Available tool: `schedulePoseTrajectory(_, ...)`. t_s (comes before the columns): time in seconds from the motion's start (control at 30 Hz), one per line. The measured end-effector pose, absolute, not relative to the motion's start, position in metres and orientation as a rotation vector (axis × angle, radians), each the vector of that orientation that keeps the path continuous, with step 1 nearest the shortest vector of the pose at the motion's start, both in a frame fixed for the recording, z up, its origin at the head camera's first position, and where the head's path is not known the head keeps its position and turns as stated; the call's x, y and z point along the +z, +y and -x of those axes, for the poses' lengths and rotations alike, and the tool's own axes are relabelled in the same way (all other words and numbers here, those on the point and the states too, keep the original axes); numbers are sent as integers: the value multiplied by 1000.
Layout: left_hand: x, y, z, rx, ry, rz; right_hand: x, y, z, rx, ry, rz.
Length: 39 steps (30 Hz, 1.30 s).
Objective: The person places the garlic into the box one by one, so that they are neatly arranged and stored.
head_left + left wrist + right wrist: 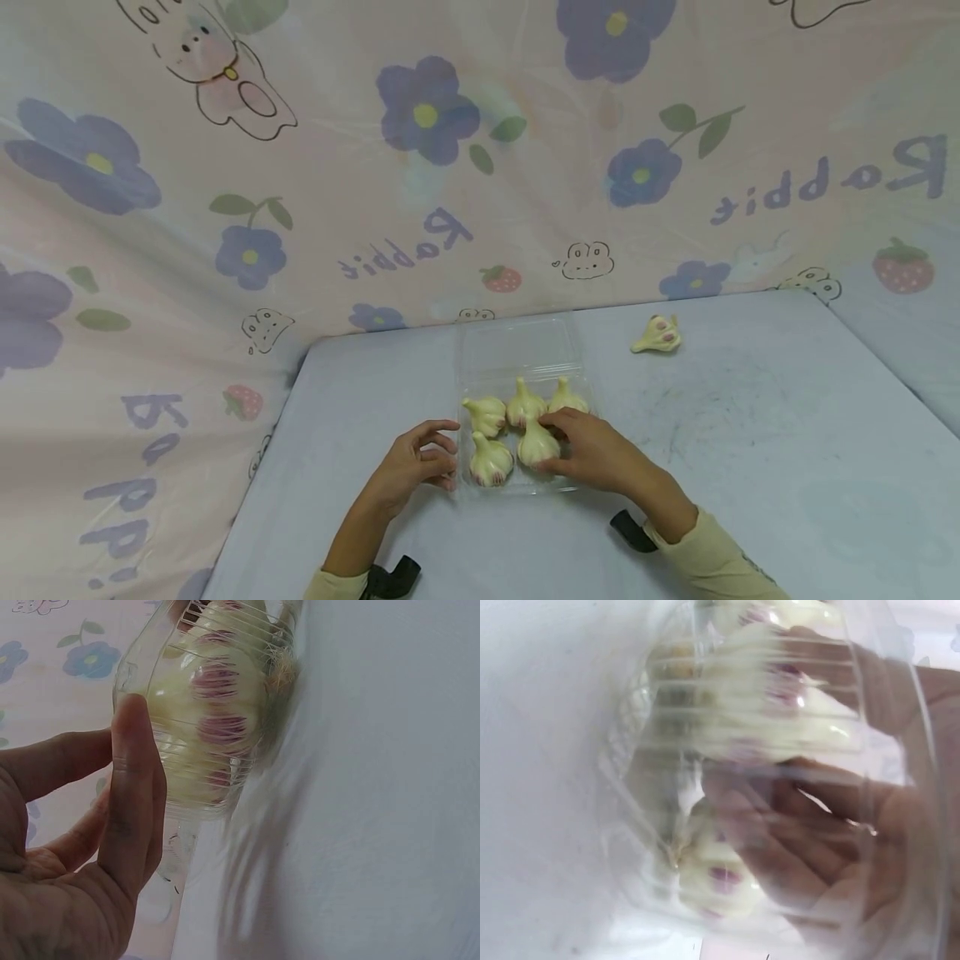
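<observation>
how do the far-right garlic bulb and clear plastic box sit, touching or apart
Apart. The head view shows white tabletop between the far-right garlic bulb and the clear plastic box.

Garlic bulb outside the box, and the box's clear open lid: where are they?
Lone garlic bulb (659, 335): head view, on its middle.
Clear plastic lid (519, 350): head view, on its flat panel.

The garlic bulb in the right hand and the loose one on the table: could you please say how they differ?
The held bulb is in the clear container, while the loose bulb lies on the table. The right hand grips the held bulb; no hand touches the loose bulb. In the head view, the loose bulb shows purplish patches, the held bulb looks mostly plain. Both are cream-coloured.
</observation>
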<state>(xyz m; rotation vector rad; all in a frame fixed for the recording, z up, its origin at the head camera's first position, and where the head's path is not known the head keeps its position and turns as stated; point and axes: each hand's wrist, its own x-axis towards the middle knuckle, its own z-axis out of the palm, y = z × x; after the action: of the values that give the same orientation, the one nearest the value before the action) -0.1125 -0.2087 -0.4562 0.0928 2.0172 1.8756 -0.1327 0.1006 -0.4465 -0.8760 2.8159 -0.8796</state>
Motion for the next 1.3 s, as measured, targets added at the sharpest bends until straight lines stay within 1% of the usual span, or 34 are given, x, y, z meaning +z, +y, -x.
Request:
schedulePoseTrajectory(0.27, -456, -208, 112, 1871, 2012, -94, -447, 105, 133, -924, 2783, 927)
schedulePoseTrajectory(0.63, -457, -208, 113, 1868, 2021, -109, -443, 104, 133, -956, 2747, 928)
schedulePoseTrajectory(0.9, -458, -209, 113, 1868, 2027, -93, -428, 126, 136, -1054, 2694, 841)
schedulePoseTrajectory(1.07, -458, -208, 113, 1866, 2032, -96, -418, 160, 156, -1103, 2720, 826)
schedulePoseTrajectory(1.3, -458, -208, 113, 1874, 2021, -92, -408, 216, 208, -1052, 2789, 700)
